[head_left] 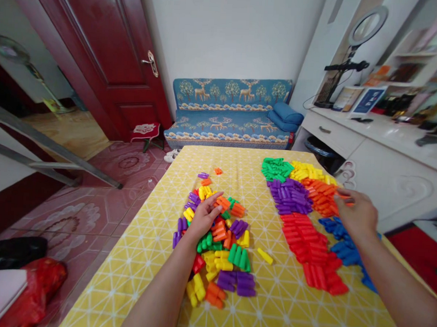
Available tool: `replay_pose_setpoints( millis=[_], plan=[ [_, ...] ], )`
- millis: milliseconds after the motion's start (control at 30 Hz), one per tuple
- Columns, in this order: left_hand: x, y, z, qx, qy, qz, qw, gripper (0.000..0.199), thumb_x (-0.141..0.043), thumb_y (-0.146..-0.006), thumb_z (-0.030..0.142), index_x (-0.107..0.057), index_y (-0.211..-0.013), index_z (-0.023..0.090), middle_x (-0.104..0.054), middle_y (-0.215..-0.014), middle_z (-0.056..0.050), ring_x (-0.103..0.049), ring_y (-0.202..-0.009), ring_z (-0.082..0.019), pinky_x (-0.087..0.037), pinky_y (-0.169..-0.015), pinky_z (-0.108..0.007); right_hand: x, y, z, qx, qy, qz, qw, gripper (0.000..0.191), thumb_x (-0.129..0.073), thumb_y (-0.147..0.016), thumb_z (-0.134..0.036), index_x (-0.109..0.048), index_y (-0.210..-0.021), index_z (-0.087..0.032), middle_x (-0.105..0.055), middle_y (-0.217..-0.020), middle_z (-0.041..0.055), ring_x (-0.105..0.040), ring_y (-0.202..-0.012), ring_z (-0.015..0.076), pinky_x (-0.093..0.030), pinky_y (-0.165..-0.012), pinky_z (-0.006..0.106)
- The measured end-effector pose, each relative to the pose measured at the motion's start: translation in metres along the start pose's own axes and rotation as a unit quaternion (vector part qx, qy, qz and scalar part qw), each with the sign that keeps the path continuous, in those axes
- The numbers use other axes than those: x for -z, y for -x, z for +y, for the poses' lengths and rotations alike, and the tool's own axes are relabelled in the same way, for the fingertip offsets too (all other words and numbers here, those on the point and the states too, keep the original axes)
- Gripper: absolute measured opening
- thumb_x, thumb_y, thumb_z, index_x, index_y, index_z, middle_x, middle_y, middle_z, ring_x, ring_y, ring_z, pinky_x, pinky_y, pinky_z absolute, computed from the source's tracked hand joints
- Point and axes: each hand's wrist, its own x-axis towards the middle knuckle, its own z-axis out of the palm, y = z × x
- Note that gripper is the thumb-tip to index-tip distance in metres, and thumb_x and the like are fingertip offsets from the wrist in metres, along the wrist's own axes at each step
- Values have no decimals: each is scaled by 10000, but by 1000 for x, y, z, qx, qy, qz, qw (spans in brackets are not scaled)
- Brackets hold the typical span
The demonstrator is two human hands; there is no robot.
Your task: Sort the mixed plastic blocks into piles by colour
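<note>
My left hand is over a mixed heap of small plastic pegs on the left of the table. Its thumb and index finger are apart, beside some orange pegs. Around it lie green pegs, purple pegs and yellow pegs. At the right, my right hand reaches to the edge of a pile of orange pegs. Its fingers are bent with the tips slightly apart, and no peg shows clearly between them.
Single-colour piles of green, yellow, purple, red and blue pegs lie on the right of the yellow tablecloth. One yellow peg lies between heaps. Beyond stands a blue sofa; a white cabinet is at right.
</note>
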Motion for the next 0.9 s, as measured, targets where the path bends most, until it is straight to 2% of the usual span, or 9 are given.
replay_pose_setpoints(
  millis=[33,100,233,333,400,533,667,767,900],
  plan=[
    [0,0,0,1,3,2,1000,586,-680,-785,348,-530,-1326,180,-585,-701,30,-469,-577,-69,-371,-552,-178,-7,11,-21,16,-19,-21,999,188,-567,-795,-363,-686,-896,-259,-638,-907,106,-590,-697,234,-470,-722,459],
    [0,0,1,5,16,0,1000,644,-699,-767,335,-491,-1356,181,-547,-648,52,-445,-547,-56,-350,-538,-168,-24,40,-68,47,-110,-122,985,229,-580,-787,-374,-685,-942,-242,-646,-935,82,-611,-720,214,-509,-684,407],
    [-1,1,1,18,42,-13,999,677,-722,-747,339,-478,-1356,170,-596,-676,33,-481,-560,-60,-360,-553,-175,-63,102,-156,82,-248,-290,921,336,-582,-769,-245,-655,-1097,-251,-628,-1100,62,-634,-804,173,-542,-647,310],
    [0,1,1,16,44,-23,999,680,-744,-726,347,-501,-1333,164,-622,-684,21,-486,-551,-66,-367,-550,-185,-85,128,-193,83,-277,-323,901,500,-598,-759,-214,-575,-1255,-275,-592,-1221,73,-637,-854,178,-553,-696,324],
    [0,2,0,7,38,-25,999,656,-750,-721,346,-528,-1308,156,-598,-641,35,-466,-531,-61,-362,-539,-184,-95,135,-204,74,-270,-309,909,450,-593,-780,-234,-591,-1230,-252,-622,-1173,76,-634,-849,185,-541,-765,359],
    [1,1,0,3,24,-18,1000,604,-744,-727,329,-560,-1271,141,-564,-606,52,-450,-514,-50,-349,-521,-174,-102,139,-210,27,-263,-281,923,286,-591,-786,-251,-643,-1066,-224,-684,-1024,48,-629,-804,181,-522,-775,359],
    [1,1,0,-3,16,-23,1000,525,-705,-767,338,-583,-1230,122,-632,-642,20,-564,-586,-88,-448,-622,-211,-98,135,-199,-19,-293,-288,912,207,-622,-756,-273,-634,-951,-204,-696,-865,28,-620,-711,160,-517,-680,305],
    [2,2,-1,0,17,-32,999,501,-667,-802,358,-576,-1230,115,-699,-729,-29,-644,-690,-136,-504,-734,-272,-87,108,-166,-33,-290,-239,926,247,-647,-734,-325,-618,-938,-191,-686,-828,39,-621,-700,165,-511,-661,304],
    [2,2,-1,10,15,-31,999,495,-658,-808,386,-582,-1220,123,-725,-802,-54,-663,-715,-152,-522,-733,-282,-56,40,-86,-76,-217,-82,970,333,-650,-690,-444,-595,-885,-180,-662,-772,41,-622,-699,187,-510,-677,336]
  ],
)
